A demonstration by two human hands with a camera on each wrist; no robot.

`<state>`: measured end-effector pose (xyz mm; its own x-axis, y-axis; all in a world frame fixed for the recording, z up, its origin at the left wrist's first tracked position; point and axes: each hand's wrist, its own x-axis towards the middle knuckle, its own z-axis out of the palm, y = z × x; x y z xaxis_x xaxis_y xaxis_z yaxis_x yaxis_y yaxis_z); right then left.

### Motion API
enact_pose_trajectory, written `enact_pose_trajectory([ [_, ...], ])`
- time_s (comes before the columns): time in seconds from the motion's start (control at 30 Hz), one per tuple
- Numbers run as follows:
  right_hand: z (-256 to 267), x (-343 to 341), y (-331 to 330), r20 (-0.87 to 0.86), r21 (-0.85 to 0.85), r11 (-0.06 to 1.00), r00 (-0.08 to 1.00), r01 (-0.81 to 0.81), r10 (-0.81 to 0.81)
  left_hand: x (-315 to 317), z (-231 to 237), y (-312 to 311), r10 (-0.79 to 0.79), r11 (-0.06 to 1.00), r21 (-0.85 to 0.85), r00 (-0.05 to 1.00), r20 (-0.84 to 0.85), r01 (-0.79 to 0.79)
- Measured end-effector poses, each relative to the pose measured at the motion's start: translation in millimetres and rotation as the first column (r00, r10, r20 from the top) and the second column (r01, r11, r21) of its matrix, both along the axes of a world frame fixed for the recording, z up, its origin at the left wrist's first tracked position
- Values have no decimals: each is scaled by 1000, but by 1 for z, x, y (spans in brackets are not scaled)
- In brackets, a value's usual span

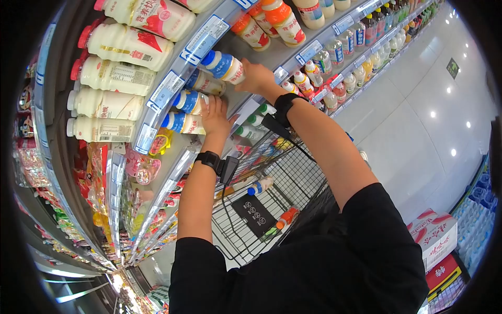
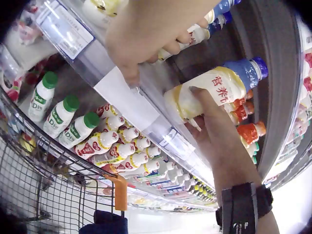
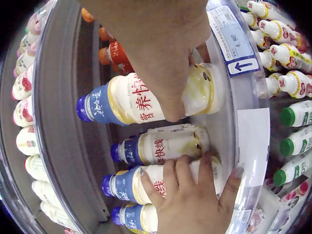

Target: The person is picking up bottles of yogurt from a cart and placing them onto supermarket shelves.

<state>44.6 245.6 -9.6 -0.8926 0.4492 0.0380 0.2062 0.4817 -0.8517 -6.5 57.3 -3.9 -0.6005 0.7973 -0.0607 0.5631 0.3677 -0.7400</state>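
Note:
In the head view my right hand (image 1: 257, 77) grips a white drink bottle (image 1: 222, 65) with a blue cap and label near its base. The right wrist view shows that bottle (image 3: 122, 100) lying sideways, cap toward the shelf's back, thumb across its lower body. My left hand (image 1: 215, 118) rests with fingers spread over a matching bottle (image 3: 124, 185), its thumb (image 2: 129, 75) at the shelf's front edge. Between the hands lies one more blue-capped bottle (image 3: 161, 146); another (image 3: 139, 217) is beside the left hand, partly covered by it.
Orange-capped bottles (image 1: 282, 23) are beyond my right hand, and larger milk bottles (image 1: 128, 47) occupy the neighbouring shelf. Price tags (image 1: 206, 36) line the shelf edge. Below my arms stands a wire shopping cart (image 1: 306, 167) holding a blue-capped bottle (image 1: 260, 186) and an orange-capped bottle (image 1: 287, 217).

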Motion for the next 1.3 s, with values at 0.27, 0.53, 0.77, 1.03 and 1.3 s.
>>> enact_pose_trajectory([
  [0.27,-3,-8,0,58,55,998,998,-9,6,-3,-3,-13,-22,996,89,997,69,16],
  [0.53,-1,-7,0,16,31,999,1000,-13,13,0,-5,-18,35,995,90,996,76,-42],
  [0.77,-6,-14,2,5,58,998,1000,-29,29,7,0,-24,87,993,79,994,70,-92],
  [1.03,-14,-20,5,-41,78,996,998,-43,47,17,5,-32,192,977,74,975,114,-201],
  [1.3,-8,-29,19,-17,19,989,989,-146,146,20,6,23,-145,603,745,879,454,-286],
])
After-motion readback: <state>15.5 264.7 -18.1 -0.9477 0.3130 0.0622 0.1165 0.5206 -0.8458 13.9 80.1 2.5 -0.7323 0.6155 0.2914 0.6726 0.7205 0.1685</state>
